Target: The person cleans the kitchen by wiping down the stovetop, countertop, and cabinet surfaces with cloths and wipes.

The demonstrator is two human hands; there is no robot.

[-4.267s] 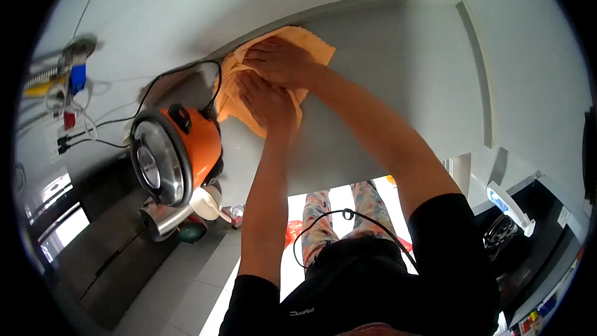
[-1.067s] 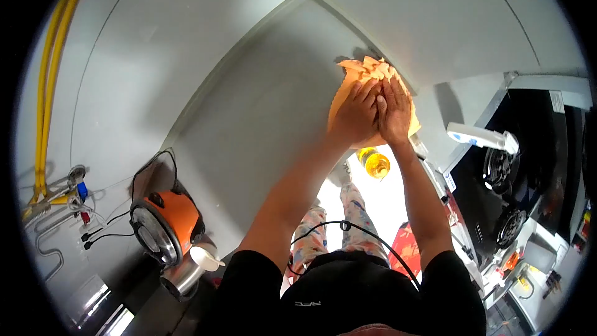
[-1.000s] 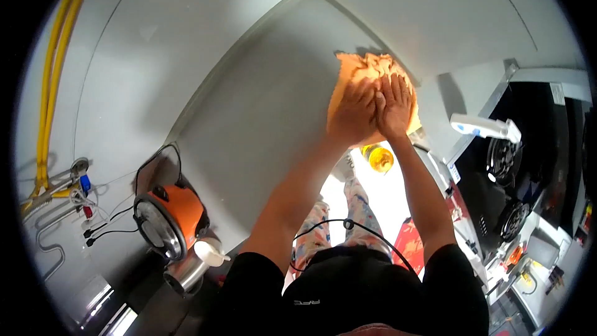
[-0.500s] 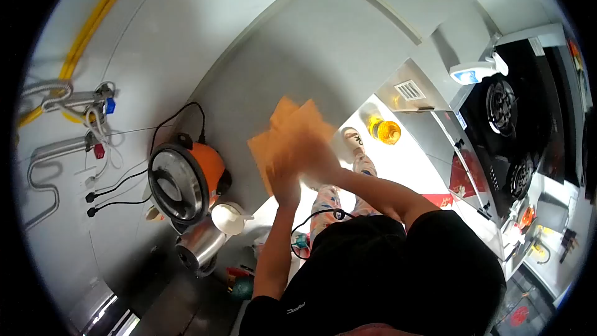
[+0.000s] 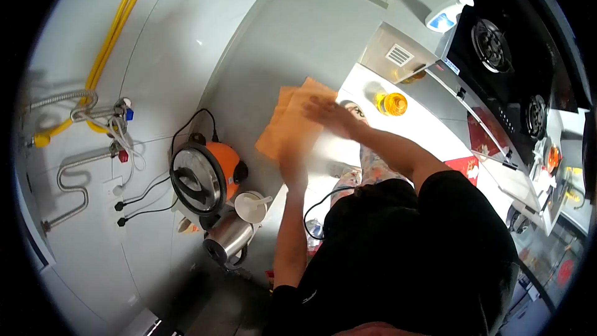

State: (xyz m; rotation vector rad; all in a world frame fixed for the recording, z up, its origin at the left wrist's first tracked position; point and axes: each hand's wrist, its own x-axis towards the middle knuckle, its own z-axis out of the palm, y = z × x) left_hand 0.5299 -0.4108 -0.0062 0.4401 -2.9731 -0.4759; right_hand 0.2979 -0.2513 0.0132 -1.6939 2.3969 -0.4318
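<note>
An orange cloth (image 5: 292, 115), partly folded, lies at the front edge of the grey counter (image 5: 273, 37). My right hand (image 5: 333, 117) rests over its right part with the fingers spread. Blurred by motion, my left hand (image 5: 293, 152) is at the cloth's lower edge; its fingers cannot be made out.
Left of the cloth stand an orange cooker (image 5: 205, 177), a steel kettle (image 5: 229, 236) and a white cup (image 5: 251, 206). Yellow pipes (image 5: 121, 25) run up the wall. At the right are a spray bottle (image 5: 449, 12), a black stove (image 5: 516, 43) and a yellow bottle (image 5: 393, 104).
The cloth and both hands have moved from the counter's far right side to its front edge. The cloth now lies flatter and folded, and my hands have come apart. The view has turned.
</note>
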